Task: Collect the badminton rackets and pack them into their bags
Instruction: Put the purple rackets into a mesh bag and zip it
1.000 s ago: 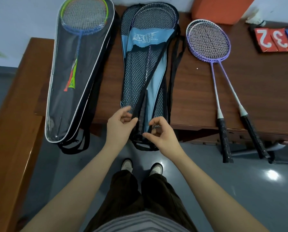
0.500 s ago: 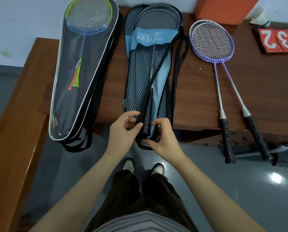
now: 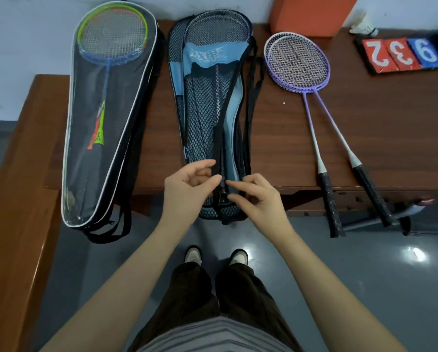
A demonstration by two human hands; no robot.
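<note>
At the middle of the frame the left hand (image 3: pixel 187 185) is pinching the black edge strip of the mesh bag (image 3: pixel 207 118) between thumb and forefinger, its other fingers curling loosely. Just beside it, the right hand (image 3: pixel 257 199) is pinching the bag's lower end, fingers bent; what exactly lies between them is too small to tell. The mesh bag is lying lengthwise on the table (image 3: pixel 365 128), its lower end hanging over the near edge, with racket heads showing through the mesh at its top. At the upper left a clear bag (image 3: pixel 96 148) is holding a green racket (image 3: pixel 112 36). To the right of the mesh bag, two purple rackets (image 3: pixel 298 62) are lying loose, heads overlapping, handles sticking out past the table's edge. At the upper right, number cards (image 3: pixel 401 54) are sitting on the table.
</note>
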